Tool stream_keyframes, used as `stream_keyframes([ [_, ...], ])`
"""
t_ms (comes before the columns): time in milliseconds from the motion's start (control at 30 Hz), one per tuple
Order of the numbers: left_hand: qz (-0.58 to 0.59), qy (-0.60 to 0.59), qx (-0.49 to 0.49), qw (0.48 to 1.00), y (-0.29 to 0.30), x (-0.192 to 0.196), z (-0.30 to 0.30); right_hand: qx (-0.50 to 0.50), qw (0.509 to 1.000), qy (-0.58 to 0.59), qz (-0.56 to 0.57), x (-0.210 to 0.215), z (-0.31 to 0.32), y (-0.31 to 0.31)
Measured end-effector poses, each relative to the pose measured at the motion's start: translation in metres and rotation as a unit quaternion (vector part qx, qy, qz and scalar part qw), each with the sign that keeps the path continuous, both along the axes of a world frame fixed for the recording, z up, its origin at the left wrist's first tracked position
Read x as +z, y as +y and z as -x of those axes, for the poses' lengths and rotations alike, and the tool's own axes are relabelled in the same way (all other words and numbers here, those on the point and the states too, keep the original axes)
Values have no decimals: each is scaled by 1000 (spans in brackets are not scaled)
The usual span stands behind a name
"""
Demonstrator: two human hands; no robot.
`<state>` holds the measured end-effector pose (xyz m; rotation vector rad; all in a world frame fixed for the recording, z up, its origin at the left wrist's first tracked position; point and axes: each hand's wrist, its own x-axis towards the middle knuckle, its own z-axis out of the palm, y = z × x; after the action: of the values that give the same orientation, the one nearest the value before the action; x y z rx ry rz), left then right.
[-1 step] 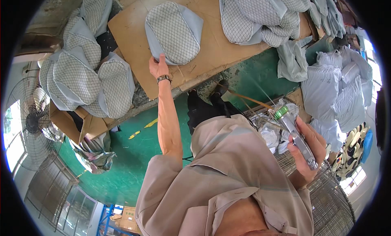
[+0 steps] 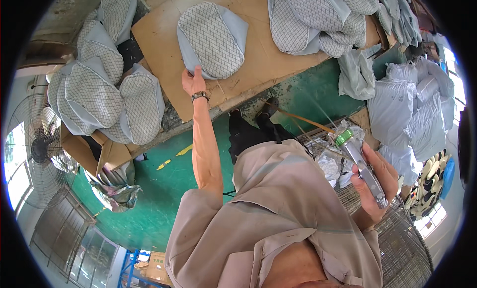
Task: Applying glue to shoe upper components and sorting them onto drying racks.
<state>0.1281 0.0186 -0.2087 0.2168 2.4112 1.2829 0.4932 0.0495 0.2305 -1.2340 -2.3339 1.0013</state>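
Left hand (image 2: 193,82) pinches the quilted cushion cover (image 2: 212,38); right hand (image 2: 373,181) grips, apparently, a spray gun (image 2: 361,168); best held taut.

left hand (image 2: 193,82) fingertips hidden under quilted cushion (image 2: 212,38), silver tool's (image 2: 362,166) nozzle perhaps blurred
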Motion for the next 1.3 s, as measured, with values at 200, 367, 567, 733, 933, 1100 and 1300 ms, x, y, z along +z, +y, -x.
stream_keyframes([
  [200, -35, -31, 6, 999, -3, -14, 5, 52, 997, -26, 42, 6, -5, 4],
  [367, -98, -39, -22, 994, -17, -23, 2, -2, 997, -45, 61, 14, 8, 5],
  [567, -125, -222, -31, 966, -51, -31, -99, 7, 996, -59, 60, 5, 28, 9],
  [733, -101, -189, -74, 974, -37, -9, -88, 65, 993, -51, 81, -1, 42, 14],
  [933, -135, 15, -97, 986, 28, 39, 27, 47, 993, -84, 61, -5, 56, 10],
  [1100, -202, -210, -144, 946, 43, 11, 87, 56, 994, -70, 67, -11, 63, 10],
  [1300, -74, 220, -112, 966, 63, 15, 64, 30, 995, -58, 80, -4, 71, 9],
])
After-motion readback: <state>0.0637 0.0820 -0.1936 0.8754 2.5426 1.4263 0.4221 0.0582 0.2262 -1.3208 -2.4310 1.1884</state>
